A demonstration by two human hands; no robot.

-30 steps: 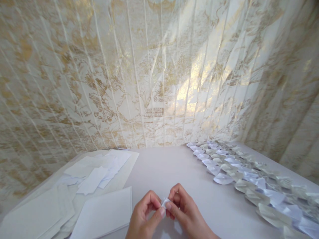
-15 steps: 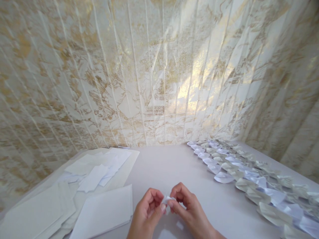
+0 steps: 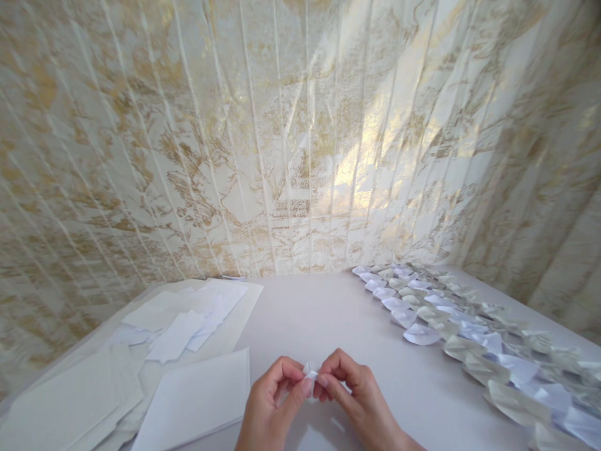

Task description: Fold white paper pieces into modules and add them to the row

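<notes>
Between my two hands is a small folded piece of white paper (image 3: 310, 370), held above the table near the bottom middle of the view. My left hand (image 3: 276, 401) pinches its left side between thumb and fingers. From the right, my right hand (image 3: 354, 394) pinches the other side, thumb against the curled fingers. Part of the paper is hidden behind the fingertips. Left of my left hand lies a stack of white paper sheets (image 3: 197, 398).
Loose cut paper pieces (image 3: 178, 335) and larger cream sheets (image 3: 70, 394) cover the left of the table (image 3: 300, 313). Rows of folded white and cream paper shapes (image 3: 474, 341) fill the right side. A patterned white-and-gold curtain (image 3: 263, 138) hangs behind.
The folded paper has turned between my fingertips and now points upward. My right hand has shifted slightly, and both hands still pinch the paper.
</notes>
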